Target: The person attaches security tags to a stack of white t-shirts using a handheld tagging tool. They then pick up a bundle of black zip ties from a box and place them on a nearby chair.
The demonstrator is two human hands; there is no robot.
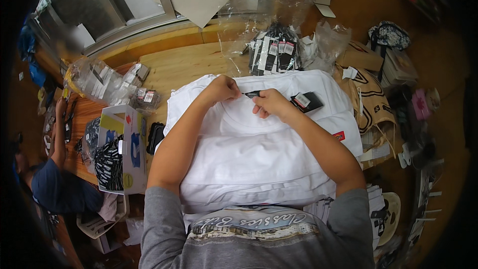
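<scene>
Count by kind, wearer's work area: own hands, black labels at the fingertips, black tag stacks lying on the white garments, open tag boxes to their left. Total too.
Own hands: 2 (left hand, right hand)
Black label: 1
Black tag stack: 1
Open tag box: 1
Total: 5

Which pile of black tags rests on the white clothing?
The small stack just right of the right hand; larger piles sit in the open box and the clear bag instead.

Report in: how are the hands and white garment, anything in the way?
Right hand pinching black tag; left hand beside it, grip unclear. White garment spread beneath both. Black-and-white tags lying on it near right hand, seemingly not blocking.
</scene>
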